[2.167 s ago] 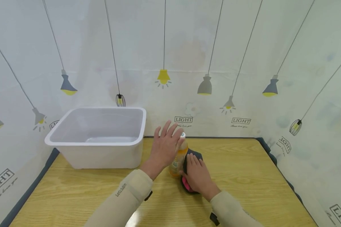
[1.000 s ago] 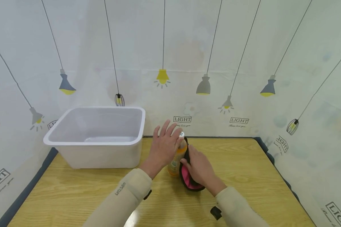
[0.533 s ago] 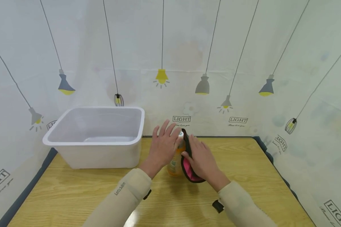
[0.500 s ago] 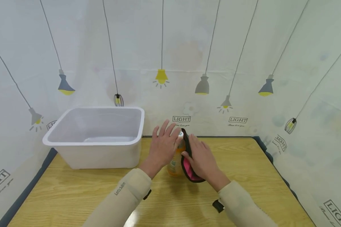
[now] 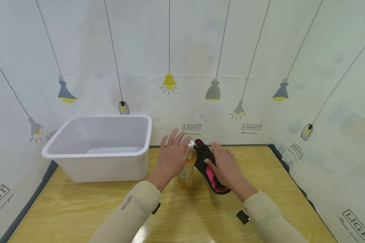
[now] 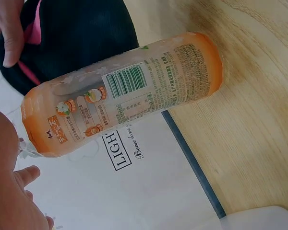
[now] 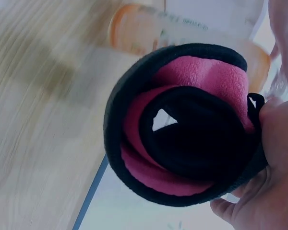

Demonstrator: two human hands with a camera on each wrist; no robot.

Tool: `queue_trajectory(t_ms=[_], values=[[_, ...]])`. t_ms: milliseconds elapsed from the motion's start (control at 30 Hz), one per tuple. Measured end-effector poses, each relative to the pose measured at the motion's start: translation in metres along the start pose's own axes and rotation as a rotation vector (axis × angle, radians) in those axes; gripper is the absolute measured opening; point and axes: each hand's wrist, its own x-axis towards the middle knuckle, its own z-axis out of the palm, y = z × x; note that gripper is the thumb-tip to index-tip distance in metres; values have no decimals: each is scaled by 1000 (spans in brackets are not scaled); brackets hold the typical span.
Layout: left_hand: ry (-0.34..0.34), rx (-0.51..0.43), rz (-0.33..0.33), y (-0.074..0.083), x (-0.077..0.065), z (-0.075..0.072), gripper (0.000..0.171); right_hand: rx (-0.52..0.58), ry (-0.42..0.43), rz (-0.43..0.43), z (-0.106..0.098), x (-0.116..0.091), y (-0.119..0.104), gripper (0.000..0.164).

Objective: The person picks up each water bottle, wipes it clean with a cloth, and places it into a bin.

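Observation:
An orange drink bottle [image 5: 186, 170] with a white cap stands upright on the table, its printed label and barcode showing in the left wrist view. My left hand [image 5: 171, 157] is at its cap, fingers mostly straight and spread. To the bottle's right, my right hand [image 5: 228, 167] holds a black fabric wrap [image 5: 203, 158] with pink fleece lining, thumb on the near side and fingers behind. In the right wrist view the wrap [image 7: 120, 115] curls into a ring, with the bottle [image 7: 134, 31] partly hidden behind it. Part of the wrap lies beneath my right hand.
A large white plastic tub [image 5: 109, 168] stands at the back left of the wooden table [image 5: 88, 209]. Behind and at both sides hangs a pale cloth [image 5: 246, 33] printed with lamps. A dark strip [image 5: 278, 153] runs along the table's edge.
The wrap has been raised upright beside the bottle, then swung out to the right with my right hand, tilting and opening a small gap. My left hand stays at the cap.

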Motion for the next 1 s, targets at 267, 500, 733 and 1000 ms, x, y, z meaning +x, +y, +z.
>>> queue_trajectory(t_ms=[267, 500, 733, 1000], values=[[-23, -29, -11, -1, 1, -2, 41, -56, -67, 64, -13, -7, 42, 67], [-43, -27, -14, -1, 2, -2, 42, -241, -81, 72, -8, -14, 82, 68], [-19, -24, -5, 1, 0, -2, 41, -169, -190, 41, 30, -32, 92, 66], [-25, -16, -10, 1, 0, -4, 42, -33, -318, 30, 63, -37, 73, 68]])
